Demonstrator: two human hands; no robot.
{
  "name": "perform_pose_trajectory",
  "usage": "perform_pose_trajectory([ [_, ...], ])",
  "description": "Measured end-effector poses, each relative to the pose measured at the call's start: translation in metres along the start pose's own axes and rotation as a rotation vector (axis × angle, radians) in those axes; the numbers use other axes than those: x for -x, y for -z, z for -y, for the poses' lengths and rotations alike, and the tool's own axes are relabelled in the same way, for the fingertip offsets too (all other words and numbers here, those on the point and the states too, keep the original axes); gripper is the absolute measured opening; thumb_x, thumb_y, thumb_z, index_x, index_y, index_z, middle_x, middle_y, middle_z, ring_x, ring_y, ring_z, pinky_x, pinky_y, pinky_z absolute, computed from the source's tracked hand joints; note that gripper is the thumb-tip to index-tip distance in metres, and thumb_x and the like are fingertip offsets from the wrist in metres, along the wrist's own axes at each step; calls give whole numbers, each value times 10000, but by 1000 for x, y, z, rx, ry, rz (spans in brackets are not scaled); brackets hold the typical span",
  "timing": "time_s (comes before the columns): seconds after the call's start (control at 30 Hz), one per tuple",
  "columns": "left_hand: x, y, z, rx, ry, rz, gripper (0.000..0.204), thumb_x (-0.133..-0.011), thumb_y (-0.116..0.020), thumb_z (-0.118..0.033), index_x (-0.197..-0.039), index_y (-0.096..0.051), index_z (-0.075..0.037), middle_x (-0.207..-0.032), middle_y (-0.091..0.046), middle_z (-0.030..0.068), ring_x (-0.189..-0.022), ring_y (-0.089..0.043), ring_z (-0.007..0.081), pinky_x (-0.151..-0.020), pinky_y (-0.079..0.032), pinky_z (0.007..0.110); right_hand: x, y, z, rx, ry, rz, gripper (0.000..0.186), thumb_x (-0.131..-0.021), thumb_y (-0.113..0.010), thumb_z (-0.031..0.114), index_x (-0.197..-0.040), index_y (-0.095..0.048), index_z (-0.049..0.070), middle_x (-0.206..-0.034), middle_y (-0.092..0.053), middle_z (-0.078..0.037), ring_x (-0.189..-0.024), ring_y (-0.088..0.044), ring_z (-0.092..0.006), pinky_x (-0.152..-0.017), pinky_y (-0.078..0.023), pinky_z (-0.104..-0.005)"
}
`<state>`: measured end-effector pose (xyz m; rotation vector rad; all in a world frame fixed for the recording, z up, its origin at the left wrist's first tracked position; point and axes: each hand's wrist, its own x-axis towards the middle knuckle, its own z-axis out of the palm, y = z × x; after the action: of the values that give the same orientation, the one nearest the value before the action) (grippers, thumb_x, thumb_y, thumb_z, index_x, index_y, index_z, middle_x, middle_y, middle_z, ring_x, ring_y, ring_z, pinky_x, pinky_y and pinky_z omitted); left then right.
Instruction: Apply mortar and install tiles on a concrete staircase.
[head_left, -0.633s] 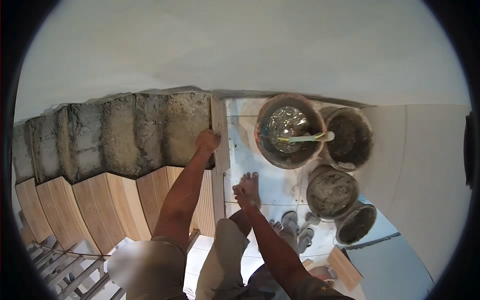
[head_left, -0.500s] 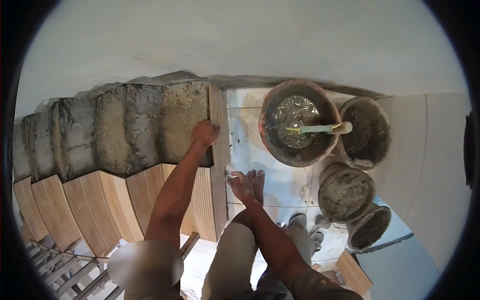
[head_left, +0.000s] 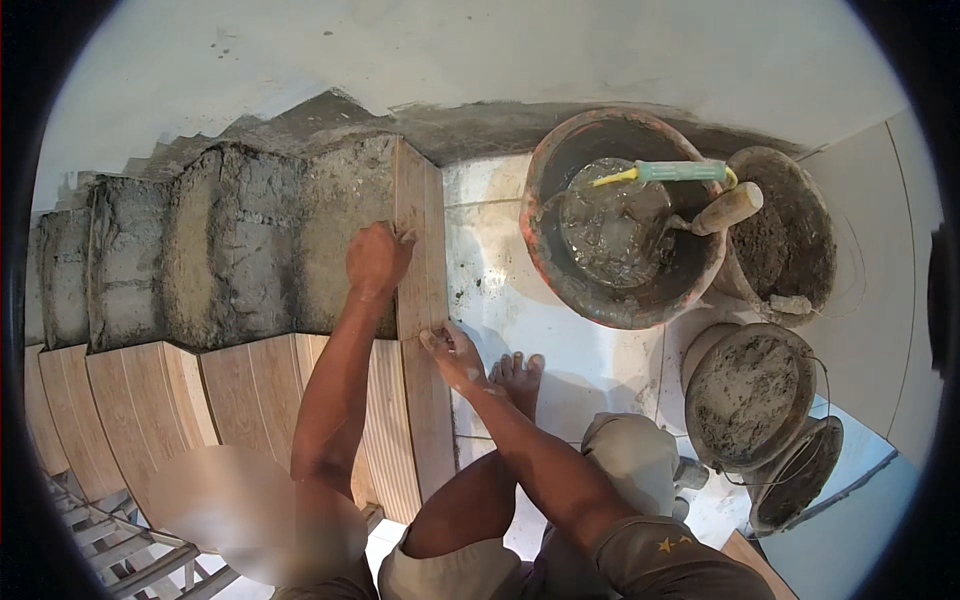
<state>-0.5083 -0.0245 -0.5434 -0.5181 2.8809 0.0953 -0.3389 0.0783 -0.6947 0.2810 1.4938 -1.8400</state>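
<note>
Curling the left hand [head_left: 380, 262] at the top edge of a wood-look plank [head_left: 422, 275], leaving tightness of grip impossible to tell; touching the plank's near end, by the joint with a second plank [head_left: 428, 430], with the right hand [head_left: 455, 358], apart from the left. Finding the plank along the front of a bare cement step [head_left: 345, 200]. Possibly risking a tilt or an uneven joint, through pressing harder at one end; possibly risking pinched right fingertips, through closing the joint on them. Just beyond, planting a bare foot [head_left: 518, 380], perhaps risking a slip on smooth floor tiles [head_left: 490, 235]. Farther right, seeing a green handle [head_left: 685, 171] and a wooden handle [head_left: 728, 210] over a big bucket [head_left: 590, 135], perhaps risking a fall through knocking either.
</note>
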Motion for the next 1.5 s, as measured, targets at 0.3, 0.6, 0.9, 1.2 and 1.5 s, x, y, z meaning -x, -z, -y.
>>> perform_pose_trajectory([
  [0.3, 0, -5, -4, -13, 3, -102, 410, -854, -763, -417, -976, -767, -25, -943, -734, 259, -908, -725, 430, -803, -581, 510, -9, -2, -5, -20, 37, -54, 743, -870, -728, 618, -1265, -625, -2, -1119, -631, -128, -1013, -587, -225, -887, -486, -346],
  [0.6, -2, -12, 0, 1, -23, -159, 387, -853, -760, -420, -969, -770, -51, -890, -732, 246, -867, -721, 441, -766, -576, 516, -11, 5, -11, -21, 36, -93, 970, -856, -760, 590, -1508, -436, -49, -1427, -506, -236, -1307, -527, -313, -1087, -441, -380],
  [0.9, -3, -14, 4, 84, -14, -129, 365, -853, -757, -392, -917, -750, -33, -864, -716, 249, -836, -696, 456, -746, -544, 514, -23, 9, -40, 26, 207, -158, 476, -975, -641, 194, -1389, -586, -34, -1342, -623, -215, -1205, -630, -305, -1014, -496, -355],
  [1.2, 2, -13, 9, 171, -86, -205, 339, -860, -752, -375, -949, -762, -49, -838, -714, 240, -815, -697, 441, -729, -543, 499, -19, -8, -52, -32, 252, -252, 417, -993, -574, 135, -1376, -596, -29, -1399, -600, -223, -1318, -562, -350, -1119, -417, -353],
  [1.5, 3, -20, 11, 170, -71, -252, 328, -861, -754, -348, -986, -765, -46, -846, -711, 254, -813, -693, 455, -728, -541, 507, -21, -6, -32, -42, 244, -213, 409, -991, -553, 98, -1375, -587, -37, -1412, -586, -235, -1351, -535, -356, -1144, -394, -370],
])
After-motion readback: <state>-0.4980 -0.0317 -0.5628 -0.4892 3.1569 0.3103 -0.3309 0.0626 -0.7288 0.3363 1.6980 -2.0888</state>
